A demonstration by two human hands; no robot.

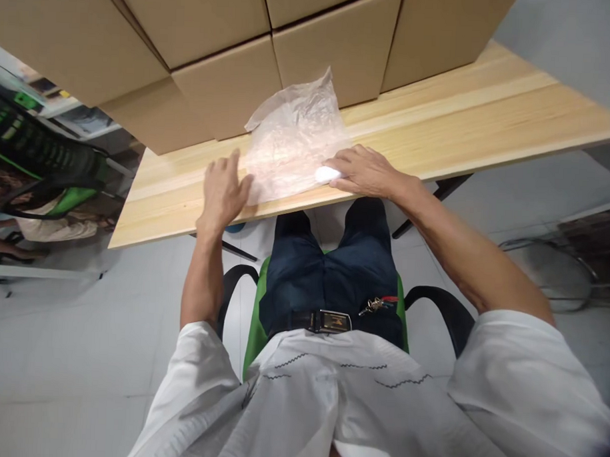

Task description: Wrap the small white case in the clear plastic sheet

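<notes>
A crinkled sheet or bag of translucent pinkish plastic (pixel 298 135) lies on the wooden table, its far end propped against the cardboard boxes. At its near right corner is a small, bright white, rounded object (pixel 327 174), too overexposed to name. My right hand (pixel 364 169) is closed on that object from the right, thumb on the near side, fingers on the far side. By the plastic's left edge, my left hand (pixel 223 189) is open, fingers apart, holding nothing; its thumb is at the edge, and I cannot tell whether it touches.
Large cardboard boxes (pixel 230 86) stand stacked along the back of the table (pixel 489 121). The table's front edge runs just above my knees. I sit on a green chair (pixel 254 333) with black armrests. Another person (pixel 49 229) is at the far left, near a mesh-backed chair (pixel 42 146).
</notes>
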